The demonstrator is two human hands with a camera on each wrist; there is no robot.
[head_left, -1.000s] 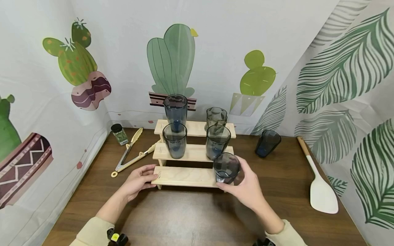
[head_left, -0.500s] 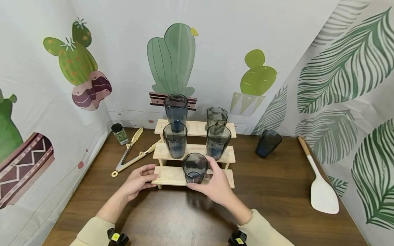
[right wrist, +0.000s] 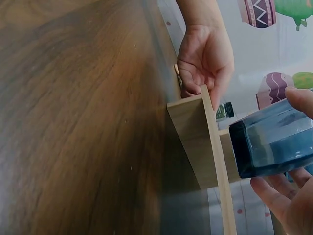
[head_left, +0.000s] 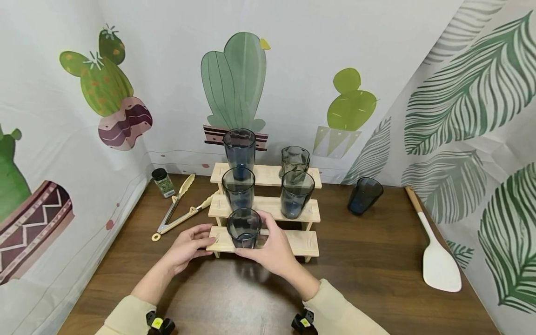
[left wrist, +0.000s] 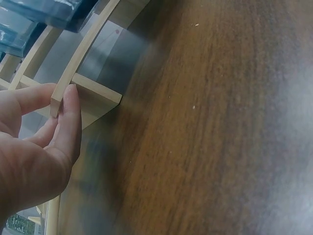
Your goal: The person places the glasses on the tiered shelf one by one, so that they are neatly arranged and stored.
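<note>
My right hand (head_left: 275, 249) grips a dark grey-blue drinking glass (head_left: 244, 230), thumb on the near side and fingers round its far right. The glass is upright, close over the left half of the lowest step of a three-tier wooden rack (head_left: 295, 242). In the right wrist view, a narrow gap shows between the glass's base (right wrist: 237, 149) and the board. My left hand (head_left: 189, 246) pinches the left end of that step; in the left wrist view the board's end (left wrist: 57, 102) lies between thumb and fingers (left wrist: 72, 105).
Two glasses stand on the middle step, a tall glass (head_left: 239, 151) and a wavy glass (head_left: 295, 160) on the top. Left are a spice jar (head_left: 163, 183) and tongs (head_left: 173, 211). At right a dark glass (head_left: 365, 195) leans beside a white spatula (head_left: 439, 265).
My right hand has carried the glass leftward along the lowest step, from its right end to the left half. The left hand has stayed at the step's left end.
</note>
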